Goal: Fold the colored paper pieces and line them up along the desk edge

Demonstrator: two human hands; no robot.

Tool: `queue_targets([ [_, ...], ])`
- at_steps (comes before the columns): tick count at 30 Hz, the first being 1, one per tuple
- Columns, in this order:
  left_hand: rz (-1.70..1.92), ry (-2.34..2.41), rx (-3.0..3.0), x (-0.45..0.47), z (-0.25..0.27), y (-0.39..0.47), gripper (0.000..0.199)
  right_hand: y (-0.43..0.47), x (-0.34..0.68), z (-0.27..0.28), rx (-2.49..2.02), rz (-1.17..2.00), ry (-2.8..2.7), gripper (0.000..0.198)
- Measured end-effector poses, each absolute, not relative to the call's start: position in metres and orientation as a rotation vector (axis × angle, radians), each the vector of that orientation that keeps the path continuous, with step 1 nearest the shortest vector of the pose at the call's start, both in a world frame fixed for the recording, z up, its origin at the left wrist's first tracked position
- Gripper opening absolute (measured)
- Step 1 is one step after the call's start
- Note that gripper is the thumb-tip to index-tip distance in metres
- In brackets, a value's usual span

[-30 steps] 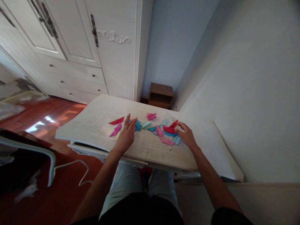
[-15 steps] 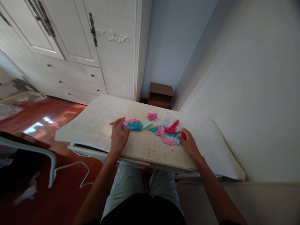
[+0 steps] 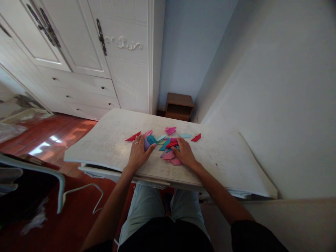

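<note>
Floor: Where light falls on it at the left, the red wooden floor (image 3: 72,134) shines beside the table.
Wardrobe: white, with dark handles, the wardrobe (image 3: 126,70) stands behind the table's left part.
Table: the pale table (image 3: 97,141) bears all the folded paper pieces, gathered mostly between the two hands.
Left outlier: a red piece (image 3: 133,137) lies just beyond the left fingers.
Left hand: the left hand (image 3: 140,151) is open, palm down, thumb spread from the fingers.
By the left thumb: a purple piece (image 3: 146,145) sits in the gap of that hand, with a teal piece (image 3: 152,140) at the thumb tip.
Middle: a darker blue-green piece (image 3: 164,145) slants beside a bright red one (image 3: 172,144); pink pieces (image 3: 168,155) lie nearer the person.
Back row: a magenta piece (image 3: 170,130) lies apart behind the cluster.
Right hand: the right hand (image 3: 186,153) curves against the cluster's right side, thumb and fingers apart; I cannot tell whether it grips any piece.
Right outliers: a light blue piece (image 3: 185,135), then a small red one (image 3: 196,137), beyond that hand.
</note>
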State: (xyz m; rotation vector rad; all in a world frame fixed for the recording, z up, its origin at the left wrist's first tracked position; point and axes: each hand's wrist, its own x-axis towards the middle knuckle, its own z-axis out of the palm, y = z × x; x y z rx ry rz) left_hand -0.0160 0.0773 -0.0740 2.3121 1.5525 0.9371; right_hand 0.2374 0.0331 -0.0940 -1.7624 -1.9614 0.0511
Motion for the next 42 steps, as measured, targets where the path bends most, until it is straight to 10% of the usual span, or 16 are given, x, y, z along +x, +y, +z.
queue_targets([
  [8, 0.82, 1.509, 2.431, 0.0, -0.079, 0.083, 0.112, 0.057, 0.179, -0.088, -1.757, -0.025, -1.985, 0.054],
  [21, 1.252, 1.543, 2.475, -0.014, -0.06, 0.081, 0.052, 0.035, 0.176, -0.055, -1.205, -0.114, -2.282, 0.06],
  [31, 0.657, 1.613, 2.493, -0.008, -0.061, 0.118, 0.075, 0.058, 0.193, -0.081, -1.345, -0.112, -2.284, 0.063],
  [42, 0.834, 1.344, 2.533, -0.019, -0.071, 0.12, 0.061, 0.089, 0.192, -0.076, -1.554, -0.071, -2.265, 0.06],
])
